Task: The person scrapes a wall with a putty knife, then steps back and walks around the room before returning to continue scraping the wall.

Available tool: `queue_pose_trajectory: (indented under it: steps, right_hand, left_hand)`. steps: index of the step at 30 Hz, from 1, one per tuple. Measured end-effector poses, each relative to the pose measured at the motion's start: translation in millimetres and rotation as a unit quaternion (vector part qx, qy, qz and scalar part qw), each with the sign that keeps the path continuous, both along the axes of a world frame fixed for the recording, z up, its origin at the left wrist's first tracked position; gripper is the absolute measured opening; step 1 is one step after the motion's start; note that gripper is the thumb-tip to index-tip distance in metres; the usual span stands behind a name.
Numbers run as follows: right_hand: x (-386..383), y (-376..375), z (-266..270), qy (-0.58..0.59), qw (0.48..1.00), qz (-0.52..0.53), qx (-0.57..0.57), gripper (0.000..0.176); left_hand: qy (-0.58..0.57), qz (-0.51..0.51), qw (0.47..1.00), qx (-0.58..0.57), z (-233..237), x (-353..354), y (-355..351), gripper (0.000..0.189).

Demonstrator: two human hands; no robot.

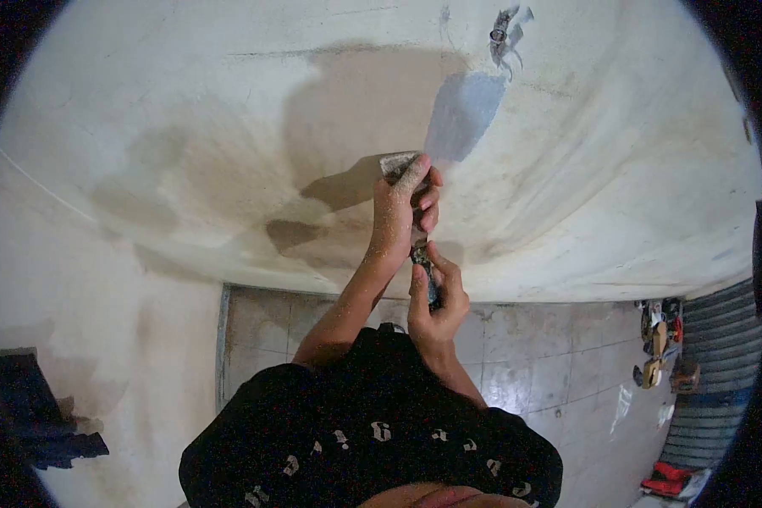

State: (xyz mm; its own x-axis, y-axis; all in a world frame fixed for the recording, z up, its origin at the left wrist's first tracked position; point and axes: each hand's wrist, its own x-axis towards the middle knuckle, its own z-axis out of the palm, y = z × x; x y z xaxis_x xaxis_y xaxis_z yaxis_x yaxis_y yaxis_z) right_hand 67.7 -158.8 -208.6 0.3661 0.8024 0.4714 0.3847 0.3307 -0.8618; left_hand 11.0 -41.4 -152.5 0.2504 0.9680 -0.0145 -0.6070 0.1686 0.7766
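My left hand is raised close to the pale wall, its fingers closed around a flat grey piece caked with dust. The kind of that piece is not clear. Dust speckles the thumb and forearm. Just below, my right hand grips the dark handle of a narrow tool, probably a scraper; a brownish flat part lies between the two hands. Whether the two held things touch is hidden by the fingers. A smooth grey patch marks the wall above and right of my left hand.
A hole with loose wires opens in the wall above the patch. Dark cloth hangs at the far left. Tiled floor lies behind me, with shoes and a corrugated shutter at right. A red item lies lower right.
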Motion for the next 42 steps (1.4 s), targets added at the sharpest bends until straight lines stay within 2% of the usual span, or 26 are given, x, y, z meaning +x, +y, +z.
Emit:
queue_pose_trajectory:
  steps: [2, 5, 10, 14, 15, 19, 22, 25, 31, 38, 40, 42]
  right_hand:
    - [-0.6, 1.7, 0.2, -0.012, 1.0, -0.004, 0.02, 0.031]
    - [-2.6, -2.6, 22.6, 0.027, 0.999, 0.013, -0.035, 0.03]
    - [1.7, 3.8, 2.5, -0.029, 0.999, -0.001, 0.032, 0.029]
    - [-3.2, -2.0, 25.5, 0.011, 0.999, 0.008, -0.033, 0.03]
    - [-5.9, -7.8, 31.2, 0.049, 0.996, 0.03, -0.068, 0.031]
    - [-0.7, -8.1, 2.5, -0.046, 0.999, 0.006, -0.001, 0.029]
    - [-5.5, -6.3, 10.6, 0.0, 1.0, 0.017, -0.004, 0.03]
    - [-6.5, -8.0, 18.9, 0.016, 0.996, 0.028, -0.079, 0.031]
    - [-6.1, -4.5, 22.8, 0.003, 1.0, 0.011, -0.018, 0.029]
    - [-7.7, -2.2, 8.7, -0.009, 0.999, 0.005, -0.036, 0.031]
    - [-9.9, -2.7, 36.3, 0.017, 0.996, 0.007, -0.088, 0.031]
    - [-15.6, -1.5, 28.5, -0.009, 0.999, -0.006, -0.049, 0.03]
  left_hand:
    - [-0.006, -0.003, 1.0, 0.004, 5.1, 0.1, 1.2, 0.036]
    - [-0.027, -0.01, 0.999, 0.014, 18.9, -3.1, -5.5, 0.036]
    - [0.002, 0.006, 1.0, -0.004, 9.2, -0.4, -2.6, 0.035]
    - [-0.03, -0.005, 0.999, 0.014, 27.3, -3.9, -3.9, 0.034]
    - [-0.02, 0.0, 0.999, 0.027, 26.9, -5.2, -6.1, 0.035]
    - [-0.01, -0.016, 1.0, -0.011, 4.3, -1.1, -9.2, 0.036]
    - [-0.028, -0.026, 0.999, -0.005, 10.8, -3.2, -4.9, 0.036]
    - [-0.025, -0.029, 0.999, -0.005, 2.9, -4.3, -5.3, 0.035]
    - [-0.006, -0.019, 1.0, 0.012, 24.0, -5.2, -4.6, 0.035]
    - [0.01, -0.027, 0.999, -0.026, 7.5, -7.7, -3.7, 0.035]
    - [-0.012, -0.029, 1.0, -0.001, 21.9, -8.0, 2.5, 0.035]
    - [-0.015, -0.025, 0.999, 0.018, 31.9, -9.8, 3.1, 0.035]
